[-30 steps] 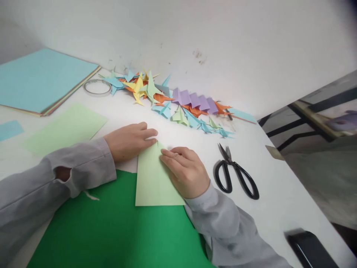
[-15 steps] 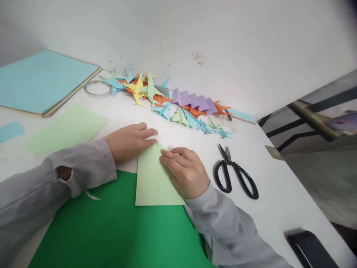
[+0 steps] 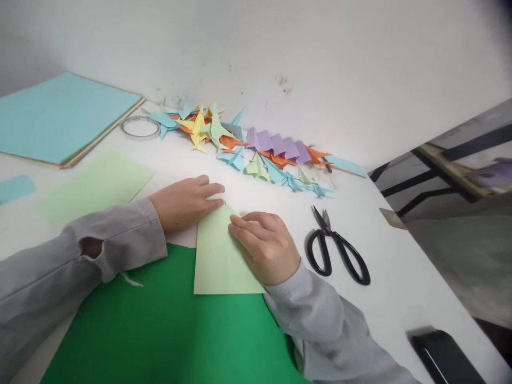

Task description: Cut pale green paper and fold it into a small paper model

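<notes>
A pale green paper folded into a triangle (image 3: 218,256) lies on the white table, its lower part over a dark green sheet (image 3: 168,330). My left hand (image 3: 186,201) rests flat at the triangle's upper left edge, fingers stretched out and pressing near the tip. My right hand (image 3: 266,246) lies on the triangle's right edge, fingers flat and together, pressing the fold down. Neither hand grips anything.
Black scissors (image 3: 338,250) lie right of my right hand. Several folded paper cranes (image 3: 244,146) line the wall, with a tape ring (image 3: 140,127) beside them. A stack of coloured paper (image 3: 60,117) and a pale green sheet (image 3: 94,184) are at left. A dark phone (image 3: 444,354) sits near the right corner.
My right hand's fingers have slid slightly along the fold near the tip. Everything else stays put.
</notes>
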Tool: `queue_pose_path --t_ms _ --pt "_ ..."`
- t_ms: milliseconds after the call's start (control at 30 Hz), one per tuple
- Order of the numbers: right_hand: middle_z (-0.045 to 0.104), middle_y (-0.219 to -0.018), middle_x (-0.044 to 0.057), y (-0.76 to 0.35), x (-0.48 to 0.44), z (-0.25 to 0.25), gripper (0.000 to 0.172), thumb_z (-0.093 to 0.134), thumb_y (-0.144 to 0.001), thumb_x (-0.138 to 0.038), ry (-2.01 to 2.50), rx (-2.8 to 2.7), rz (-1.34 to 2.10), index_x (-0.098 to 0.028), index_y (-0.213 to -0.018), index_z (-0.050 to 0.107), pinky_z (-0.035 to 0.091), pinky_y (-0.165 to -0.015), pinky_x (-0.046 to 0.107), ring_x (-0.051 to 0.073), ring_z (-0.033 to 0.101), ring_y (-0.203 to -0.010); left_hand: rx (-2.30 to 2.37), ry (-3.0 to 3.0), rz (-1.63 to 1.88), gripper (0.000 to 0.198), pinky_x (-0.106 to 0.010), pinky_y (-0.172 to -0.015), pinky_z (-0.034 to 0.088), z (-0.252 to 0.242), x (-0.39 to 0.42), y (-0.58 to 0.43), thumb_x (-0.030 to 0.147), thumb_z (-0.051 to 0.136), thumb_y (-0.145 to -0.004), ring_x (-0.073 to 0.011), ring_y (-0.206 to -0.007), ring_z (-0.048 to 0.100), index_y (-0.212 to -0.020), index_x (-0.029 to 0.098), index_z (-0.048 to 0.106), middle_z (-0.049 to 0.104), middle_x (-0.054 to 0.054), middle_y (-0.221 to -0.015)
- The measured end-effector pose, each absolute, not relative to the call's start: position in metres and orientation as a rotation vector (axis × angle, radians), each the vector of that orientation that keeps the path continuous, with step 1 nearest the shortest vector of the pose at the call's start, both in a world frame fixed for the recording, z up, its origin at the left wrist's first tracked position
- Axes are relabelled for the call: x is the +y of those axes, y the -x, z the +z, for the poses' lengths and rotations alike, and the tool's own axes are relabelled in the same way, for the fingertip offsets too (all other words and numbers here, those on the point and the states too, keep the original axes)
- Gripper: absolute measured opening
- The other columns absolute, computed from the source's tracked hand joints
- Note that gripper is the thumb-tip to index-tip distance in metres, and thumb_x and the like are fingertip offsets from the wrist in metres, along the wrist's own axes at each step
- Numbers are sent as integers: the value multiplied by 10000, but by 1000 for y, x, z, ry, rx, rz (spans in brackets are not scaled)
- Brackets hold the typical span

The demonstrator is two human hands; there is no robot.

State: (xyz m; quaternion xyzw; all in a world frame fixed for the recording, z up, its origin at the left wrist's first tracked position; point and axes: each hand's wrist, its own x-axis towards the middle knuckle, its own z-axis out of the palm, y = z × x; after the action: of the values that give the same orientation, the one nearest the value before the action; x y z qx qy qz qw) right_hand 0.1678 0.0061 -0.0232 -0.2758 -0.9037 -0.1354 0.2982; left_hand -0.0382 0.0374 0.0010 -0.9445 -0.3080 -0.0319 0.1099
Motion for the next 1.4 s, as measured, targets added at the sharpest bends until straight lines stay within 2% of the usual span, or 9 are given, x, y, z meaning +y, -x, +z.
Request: queue_pose_path --t_ms 1400 --pt "710 -921 37 -166 5 -22 162 510 -823 -81 753 -2412 -377 -135 -814 663 430 -697 340 189 574 -798 -890 2760 -172 322 -356 -799 421 -2 38 38 99 328 -864 -195 -889 528 -1030 106 604 558 -157 -1168"
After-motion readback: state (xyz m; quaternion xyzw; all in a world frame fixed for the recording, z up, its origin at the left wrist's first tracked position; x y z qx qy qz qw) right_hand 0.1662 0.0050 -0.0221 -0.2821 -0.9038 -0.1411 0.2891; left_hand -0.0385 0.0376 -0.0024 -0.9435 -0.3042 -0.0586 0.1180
